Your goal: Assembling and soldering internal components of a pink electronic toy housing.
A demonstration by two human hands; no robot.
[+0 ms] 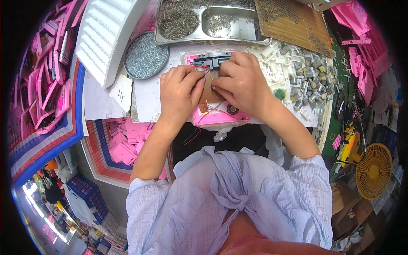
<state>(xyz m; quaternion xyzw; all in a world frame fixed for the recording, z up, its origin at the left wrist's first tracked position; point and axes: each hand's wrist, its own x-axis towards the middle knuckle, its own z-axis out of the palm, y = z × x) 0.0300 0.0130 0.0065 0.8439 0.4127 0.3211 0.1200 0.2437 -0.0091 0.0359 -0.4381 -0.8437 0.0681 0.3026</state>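
A pink plastic housing [219, 115] lies flat on the white worktop, with a brown circuit board [209, 94] and thin red, yellow and green wires on it. A black part [212, 59] sits at its far end. My left hand [180, 91] rests on the housing's left side, fingers pinching at the wires and board edge. My right hand [242, 83] covers the right side, its fingertips pressed on the board next to the left hand's. What lies under the palms is hidden.
A round tin of small screws [145, 56] stands to the left, beside a white ribbed foam tray [106, 34]. A metal tray [212, 21] holds metal parts at the back. Small grey and white components [304, 83] pile up at right. Pink housings [46, 76] fill bags on both sides. A yellow fan [374, 170] stands low right.
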